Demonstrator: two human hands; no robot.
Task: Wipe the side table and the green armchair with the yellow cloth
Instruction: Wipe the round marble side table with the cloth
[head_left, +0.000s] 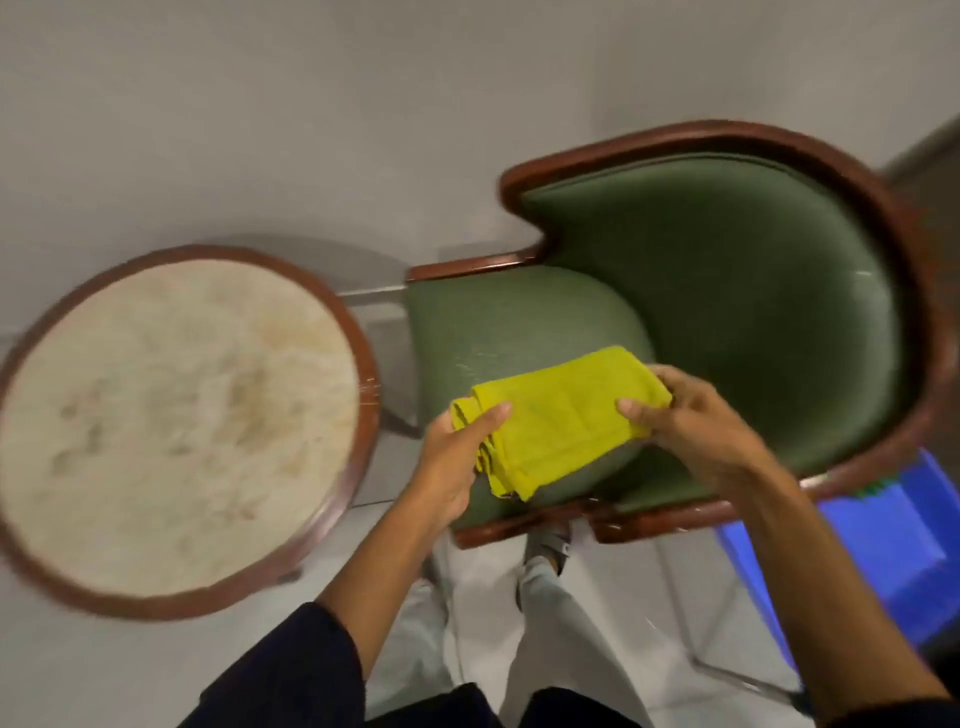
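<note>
The yellow cloth (558, 421), folded into a thick pad, was held over the front of the seat of the green armchair (727, 291); whether it rested on the cushion or hung just above it could not be told. The left hand (457, 462) gripped the cloth's left end, thumb on top and fingers curled underneath around the bunched layers. The right hand (691, 423) was closed on the right end, thumb pressed on the upper face and fingers wrapped over the far edge. The armchair had a dark wooden frame running round its curved back and along the front rail. To its left, just beside it but apart, stood the round side table (176, 426), a pale, mottled top set within a brown wooden rim, with nothing on it. At the chair's right, partly hidden behind its frame, sat a blue plastic bin (904, 540); its contents could not be made out, apart from a blurred bit of green at its upper edge. Dark sleeves (291, 670) covered the upper forearms.
</note>
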